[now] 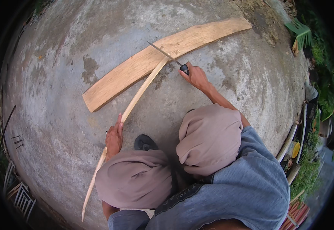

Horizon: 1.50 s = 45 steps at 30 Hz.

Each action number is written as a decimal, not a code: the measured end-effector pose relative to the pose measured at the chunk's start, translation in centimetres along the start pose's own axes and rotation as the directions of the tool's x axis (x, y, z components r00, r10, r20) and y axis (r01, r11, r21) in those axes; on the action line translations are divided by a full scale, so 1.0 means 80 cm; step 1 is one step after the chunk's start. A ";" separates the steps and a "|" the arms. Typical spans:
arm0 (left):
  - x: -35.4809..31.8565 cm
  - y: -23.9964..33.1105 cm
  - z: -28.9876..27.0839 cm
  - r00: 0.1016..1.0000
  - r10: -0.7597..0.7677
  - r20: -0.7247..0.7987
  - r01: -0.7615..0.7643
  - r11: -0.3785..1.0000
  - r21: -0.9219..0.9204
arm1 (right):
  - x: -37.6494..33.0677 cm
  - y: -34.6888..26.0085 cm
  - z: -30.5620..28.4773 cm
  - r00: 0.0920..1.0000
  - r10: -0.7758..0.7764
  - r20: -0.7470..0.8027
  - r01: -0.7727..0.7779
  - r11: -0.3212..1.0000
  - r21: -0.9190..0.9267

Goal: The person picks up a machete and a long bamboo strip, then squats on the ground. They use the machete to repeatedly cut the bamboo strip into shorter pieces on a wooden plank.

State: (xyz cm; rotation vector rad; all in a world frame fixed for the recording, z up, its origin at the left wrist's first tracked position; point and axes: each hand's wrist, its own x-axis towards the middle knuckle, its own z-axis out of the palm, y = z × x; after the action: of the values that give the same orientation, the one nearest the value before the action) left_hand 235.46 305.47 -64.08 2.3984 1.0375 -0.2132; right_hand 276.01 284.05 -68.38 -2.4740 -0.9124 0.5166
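My left hand (114, 137) is closed round a long, thin, pale wooden strip (141, 90), which slants from the lower left up toward a plank. The strip's far end lies at the plank's near edge, under a blade. In my right hand (197, 76) is the dark handle of a knife (164, 53) with a long, narrow blade. That blade points up and left, crossing the strip's tip and reaching over the plank. The wide wooden plank (124, 76) lies flat on the concrete, running from lower left to upper right.
Grey, stained concrete floor (59, 126) surrounds the plank. My sandalled foot (146, 142) stands between my knees. Green plants (320, 53) and poles (287, 143) line the right edge. A pale slatted rack (23, 200) is at the lower left, and a bundle of reddish sticks (298, 214) at the lower right.
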 end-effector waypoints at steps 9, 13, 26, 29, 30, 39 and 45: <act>0.012 0.008 -0.039 0.998 -0.033 0.049 0.032 0.999 0.030 | 0.004 -0.004 -0.009 0.991 -0.127 -0.044 0.120 0.982 -0.145; 0.016 0.014 -0.054 0.997 -0.049 0.065 0.046 0.998 0.037 | -0.001 -0.011 -0.001 0.991 -0.130 -0.038 0.127 0.988 -0.092; 0.021 0.021 -0.078 0.991 -0.046 0.126 0.044 0.999 0.019 | -0.003 -0.026 -0.007 0.964 -0.244 -0.103 0.236 0.968 -0.081; 0.024 0.015 -0.076 0.995 0.018 0.097 -0.019 1.000 0.003 | 0.012 -0.006 -0.008 0.984 -0.169 -0.048 0.160 0.976 -0.149; 0.025 0.016 -0.076 0.993 0.012 0.113 -0.012 1.000 -0.001 | 0.019 0.001 -0.009 0.995 -0.102 -0.014 0.097 0.976 -0.193; 0.025 0.034 -0.091 0.980 -0.058 0.189 0.061 0.998 -0.015 | 0.000 -0.015 -0.020 0.954 -0.273 -0.123 0.260 0.960 -0.107; 0.027 0.022 -0.078 0.992 0.028 0.122 -0.033 0.999 0.040 | 0.025 0.014 -0.014 0.982 -0.179 -0.062 0.175 0.982 -0.066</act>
State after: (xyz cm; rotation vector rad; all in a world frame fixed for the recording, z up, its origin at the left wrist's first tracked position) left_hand 237.87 309.01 -58.75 2.4043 0.9489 -0.3690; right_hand 278.58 284.32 -68.42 -2.4170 -1.1226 0.3477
